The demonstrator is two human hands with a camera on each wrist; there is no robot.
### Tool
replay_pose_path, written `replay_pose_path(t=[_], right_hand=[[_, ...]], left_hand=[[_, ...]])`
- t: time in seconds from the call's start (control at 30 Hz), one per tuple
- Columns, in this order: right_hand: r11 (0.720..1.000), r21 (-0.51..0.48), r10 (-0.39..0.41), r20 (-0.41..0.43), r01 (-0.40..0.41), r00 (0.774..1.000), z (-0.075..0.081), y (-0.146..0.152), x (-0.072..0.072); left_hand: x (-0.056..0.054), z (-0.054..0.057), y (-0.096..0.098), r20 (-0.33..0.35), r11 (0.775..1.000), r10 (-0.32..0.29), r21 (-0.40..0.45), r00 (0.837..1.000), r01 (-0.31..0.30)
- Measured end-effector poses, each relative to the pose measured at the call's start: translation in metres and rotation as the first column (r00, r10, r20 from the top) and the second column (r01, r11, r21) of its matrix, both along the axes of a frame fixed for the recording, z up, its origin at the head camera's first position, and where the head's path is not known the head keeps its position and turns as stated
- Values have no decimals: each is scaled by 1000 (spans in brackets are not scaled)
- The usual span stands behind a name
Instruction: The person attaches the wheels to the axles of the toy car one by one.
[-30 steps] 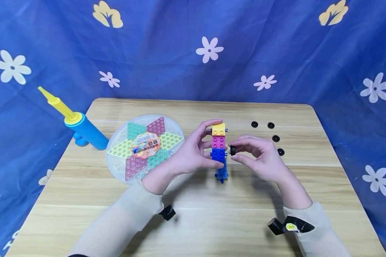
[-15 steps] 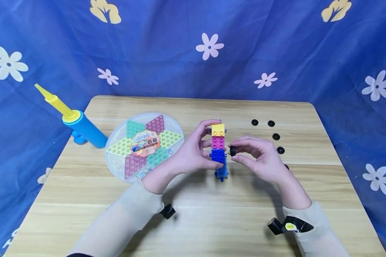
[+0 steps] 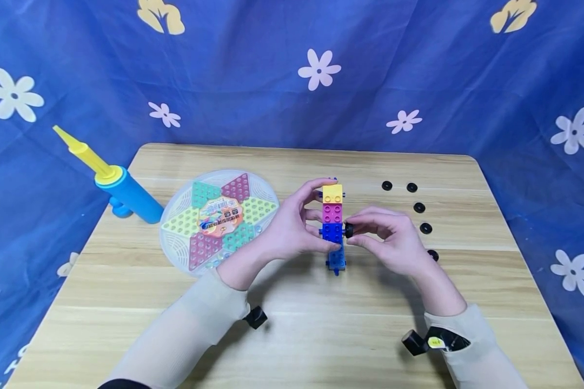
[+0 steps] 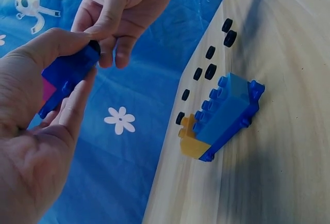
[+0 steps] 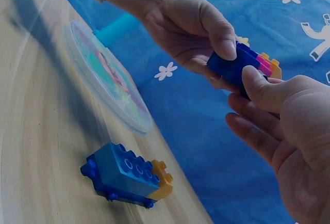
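My left hand (image 3: pixel 292 227) grips a toy block car (image 3: pixel 332 213) made of yellow, pink and blue studded bricks on a blue base with small axle pegs. Its thumb lies on the blue end, fingers on the far side. Between thumb and fingertips, my right hand (image 3: pixel 394 237) pinches a small black toy wheel (image 3: pixel 349 230) right at the peg on the right side of the blue end. Fingers partly hide that wheel in both wrist views. Below the held car, a second block car (image 4: pixel 221 113), light blue and yellow, stands on the table without wheels on its visible pegs.
Several loose black wheels (image 3: pixel 419 207) lie in a curve on the wooden table (image 3: pixel 302 346) at the right. Left of the hands is a round Chinese checkers board (image 3: pixel 177 253), and beyond it a blue and yellow hand pump (image 3: pixel 131 194). A blue flowered cloth (image 3: pixel 253 97) hangs behind.
The right hand has brought the wheel slightly left, from just beside the held car up to its peg. The left hand keeps its grip on the car. The camera view has shifted slightly.
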State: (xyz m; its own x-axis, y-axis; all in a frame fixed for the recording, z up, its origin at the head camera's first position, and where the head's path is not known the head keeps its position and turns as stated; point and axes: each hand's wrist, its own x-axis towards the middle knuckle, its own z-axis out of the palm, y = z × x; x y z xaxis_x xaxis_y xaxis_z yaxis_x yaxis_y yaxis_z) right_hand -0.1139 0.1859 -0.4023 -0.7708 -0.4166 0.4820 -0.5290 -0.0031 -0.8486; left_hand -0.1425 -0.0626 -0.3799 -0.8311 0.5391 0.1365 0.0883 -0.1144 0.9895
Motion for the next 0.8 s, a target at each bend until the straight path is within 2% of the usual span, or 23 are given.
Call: replay_pose_path(t=[0.2,0.63,0.73,0.8], right_hand=[[1000,-4,-5,30,5,1000,-1,0,0],[999,-25,-25,57,27,998,-1,0,2],[999,-39,-35,27,36,999,-2,-1,2],[998,-44,-42,-33,40,999,-3,-2,1]], left_hand=[[-1,-1,0,0,999,35,-9,999,-35],[2,0,4,-15,999,36,-1,999,-36],[3,-1,5,-7,999,33,17,999,-33],[4,-1,5,4,999,27,34,1000,-27]])
